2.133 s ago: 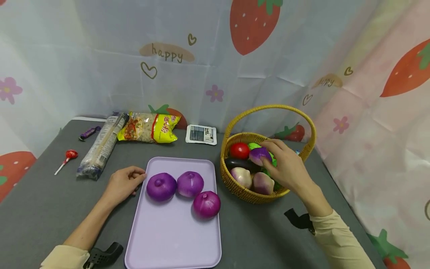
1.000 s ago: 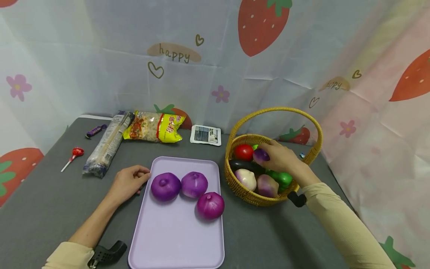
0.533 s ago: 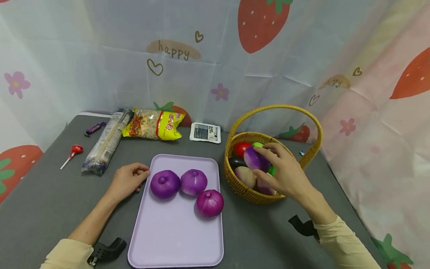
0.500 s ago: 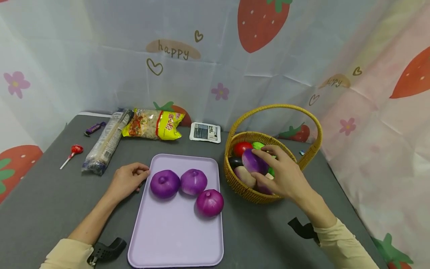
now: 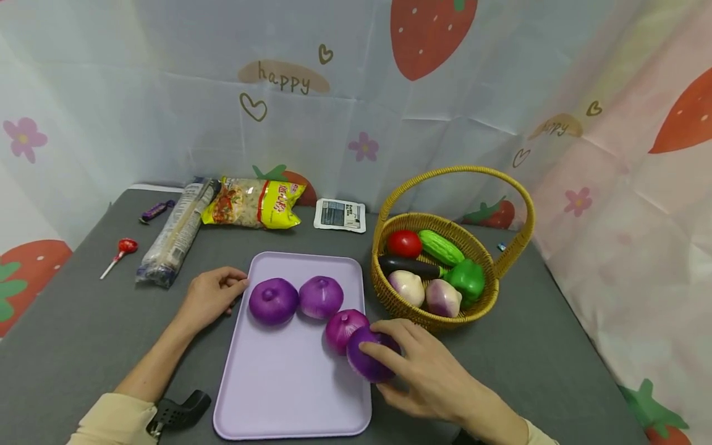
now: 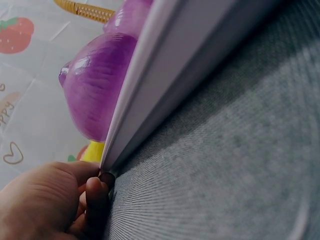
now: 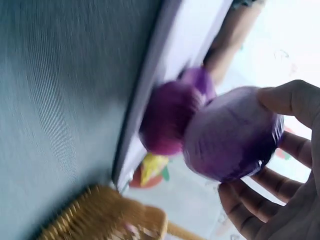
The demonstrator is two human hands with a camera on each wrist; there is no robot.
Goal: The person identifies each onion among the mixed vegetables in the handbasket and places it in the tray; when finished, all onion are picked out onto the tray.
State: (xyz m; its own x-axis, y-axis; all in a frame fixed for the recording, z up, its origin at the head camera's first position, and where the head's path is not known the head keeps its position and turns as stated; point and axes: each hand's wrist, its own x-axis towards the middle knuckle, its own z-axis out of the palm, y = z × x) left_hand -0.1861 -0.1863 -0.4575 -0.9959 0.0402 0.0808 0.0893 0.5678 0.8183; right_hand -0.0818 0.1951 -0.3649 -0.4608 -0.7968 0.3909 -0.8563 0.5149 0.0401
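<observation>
In the head view my right hand [image 5: 428, 374] holds a purple onion [image 5: 361, 355] over the right edge of a pale lilac tray [image 5: 289, 395]. The right wrist view shows thumb and fingers spread round this onion, its paler side outward. Behind it on the tray sits a magenta onion [image 5: 342, 326], partly covered. Two more purple onions, one on the left [image 5: 272, 301] and one in the middle [image 5: 321, 298], lie farther back. At the tray's left rim, my left hand [image 5: 211, 296] pinches the edge between thumb and curled fingers, as the left wrist view [image 6: 102, 162] shows.
Right of the tray stands a yellow wicker basket [image 5: 389, 303] with a tomato [image 5: 404, 244], eggplant [image 5: 408, 266], cucumber [image 5: 440, 247], green pepper [image 5: 468, 279] and two whitish turnips [image 5: 406, 286]. Packaged noodles [image 5: 253, 203], a long packet [image 5: 178, 235], a white sachet [image 5: 340, 215] and a lollipop [image 5: 127, 246] lie behind.
My right hand has taken the purple onion out of the basket and carried it left and toward me, over the tray's edge. My left hand stays at the tray's rim.
</observation>
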